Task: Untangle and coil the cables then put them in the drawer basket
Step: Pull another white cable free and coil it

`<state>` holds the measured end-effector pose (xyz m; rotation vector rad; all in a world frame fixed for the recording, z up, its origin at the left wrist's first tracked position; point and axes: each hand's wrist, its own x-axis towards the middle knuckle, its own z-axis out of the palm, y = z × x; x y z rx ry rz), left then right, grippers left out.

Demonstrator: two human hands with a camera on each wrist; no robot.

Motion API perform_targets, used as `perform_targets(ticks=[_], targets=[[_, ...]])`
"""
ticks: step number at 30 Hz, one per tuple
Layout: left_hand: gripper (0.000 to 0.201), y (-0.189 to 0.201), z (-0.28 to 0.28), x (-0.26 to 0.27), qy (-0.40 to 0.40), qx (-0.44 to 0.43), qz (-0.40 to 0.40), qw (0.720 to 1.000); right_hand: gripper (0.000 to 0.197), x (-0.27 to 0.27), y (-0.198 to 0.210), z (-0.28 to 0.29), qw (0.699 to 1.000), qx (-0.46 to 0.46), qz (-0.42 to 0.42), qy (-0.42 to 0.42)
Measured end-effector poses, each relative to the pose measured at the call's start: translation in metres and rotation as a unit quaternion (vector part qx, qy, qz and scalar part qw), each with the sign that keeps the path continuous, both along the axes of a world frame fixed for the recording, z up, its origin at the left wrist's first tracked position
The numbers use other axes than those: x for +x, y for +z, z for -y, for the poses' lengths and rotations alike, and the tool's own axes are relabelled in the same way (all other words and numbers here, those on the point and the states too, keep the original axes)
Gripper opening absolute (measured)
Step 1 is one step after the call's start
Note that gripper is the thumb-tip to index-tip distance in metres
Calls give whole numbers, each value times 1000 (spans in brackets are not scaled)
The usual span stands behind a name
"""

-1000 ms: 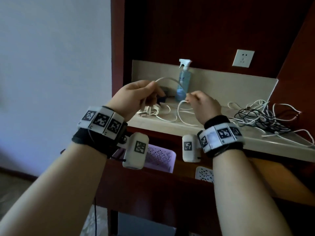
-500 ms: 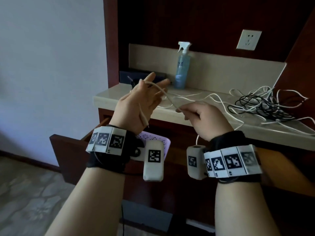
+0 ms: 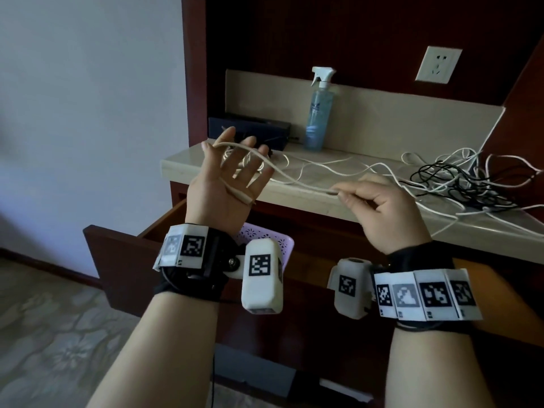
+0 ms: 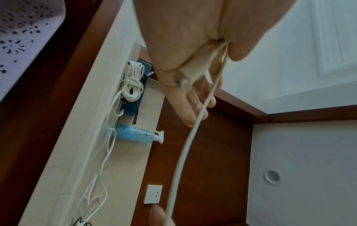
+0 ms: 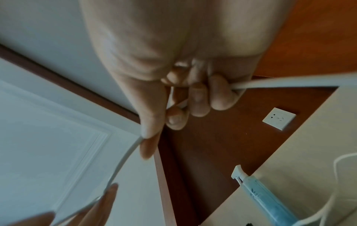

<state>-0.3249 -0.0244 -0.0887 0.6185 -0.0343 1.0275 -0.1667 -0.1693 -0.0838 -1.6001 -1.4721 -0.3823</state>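
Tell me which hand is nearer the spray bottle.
Left. The left hand is raised just left of the spray bottle; the right hand sits farther off, nearer the camera.

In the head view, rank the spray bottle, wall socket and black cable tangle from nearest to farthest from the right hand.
From the right hand:
1. Black cable tangle, just right of it on the counter.
2. Spray bottle, back left against the backsplash.
3. Wall socket, highest, on the back panel.

no readable text was found; only coded square markers were seen on the wristbands (image 3: pixel 426 293), and a blurred label on the spray bottle (image 3: pixel 318 110).
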Motion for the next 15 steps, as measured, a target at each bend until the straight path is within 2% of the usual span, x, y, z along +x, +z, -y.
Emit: perform_targets(ticks=[4, 9, 12, 15], targets=[[42, -2, 13, 5, -57, 30, -19, 998, 16, -7, -2, -5, 997, -61, 40, -3], [31, 0, 18, 10, -50, 62, -59, 995, 17, -10, -1, 0, 988, -153, -2, -1], [27, 2, 19, 11, -28, 32, -56, 997, 15, -1, 1, 11, 986, -157, -57, -14], [33, -1, 12, 7, -10, -43, -30, 999, 16, 14, 1, 27, 990, -101, -82, -50]])
